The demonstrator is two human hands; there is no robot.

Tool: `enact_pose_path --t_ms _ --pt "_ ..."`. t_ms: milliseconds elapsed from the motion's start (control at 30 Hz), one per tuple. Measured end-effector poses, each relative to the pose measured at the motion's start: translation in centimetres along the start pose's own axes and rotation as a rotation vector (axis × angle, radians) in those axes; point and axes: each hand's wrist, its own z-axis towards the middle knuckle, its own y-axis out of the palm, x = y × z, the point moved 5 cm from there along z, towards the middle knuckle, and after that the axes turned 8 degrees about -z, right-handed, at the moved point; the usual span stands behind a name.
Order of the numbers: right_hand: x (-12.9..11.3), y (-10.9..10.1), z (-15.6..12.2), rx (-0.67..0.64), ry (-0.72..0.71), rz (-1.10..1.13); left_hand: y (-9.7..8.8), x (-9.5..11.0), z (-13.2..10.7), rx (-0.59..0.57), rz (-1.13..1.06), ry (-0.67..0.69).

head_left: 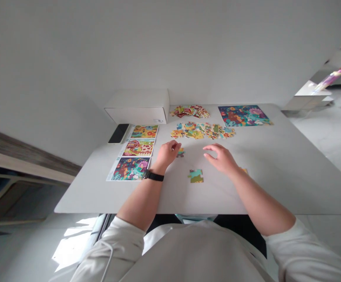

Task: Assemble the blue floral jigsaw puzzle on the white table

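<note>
My left hand (pixel 168 153), with a black watch (pixel 154 176) on its wrist, has its fingers curled together. A small puzzle piece (pixel 181 153) shows right beside its fingertips; whether the fingers grip anything is hidden. My right hand (pixel 221 157) is held over the table with thumb and fingers apart and nothing between them. Between my forearms lies a green and blue puzzle section (pixel 196 176). An orange-yellow piece (pixel 243 170) peeks out from behind my right forearm. Beyond my hands spreads a pile of loose yellow and blue puzzle pieces (pixel 201 131).
A red-toned pile of pieces (pixel 190 111) sits near the wall. At the back right is a dark, colourful assembled puzzle (pixel 243 115). On the left lie a sheet with three pictures (pixel 138 148) and a phone (pixel 118 133). A white box (pixel 136 111) stands behind them.
</note>
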Motion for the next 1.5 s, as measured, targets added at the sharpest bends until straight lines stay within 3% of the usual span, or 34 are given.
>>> enact_pose_path --t_ms 133,300,567,800,1267,1500 --pt "0.5 0.4 3.4 -0.003 -0.013 -0.171 -0.3 -0.1 0.2 0.02 -0.017 -0.061" --pt "2.4 3.9 9.1 -0.154 0.124 -0.403 -0.6 0.5 0.0 0.033 -0.033 -0.029" --pt "3.9 7.6 14.3 -0.281 0.189 -0.474 -0.4 0.0 0.1 0.029 -0.052 -0.073" --pt "4.3 8.6 15.8 -0.327 0.256 -0.411 -0.4 -0.3 0.3 0.071 -0.077 -0.076" --pt "5.5 7.6 15.2 -0.347 0.171 -0.371 -0.3 0.4 -0.1 0.074 -0.097 -0.031" --pt "4.5 5.8 14.1 -0.22 0.051 -0.24 -0.4 -0.1 0.1 0.082 -0.114 -0.03"
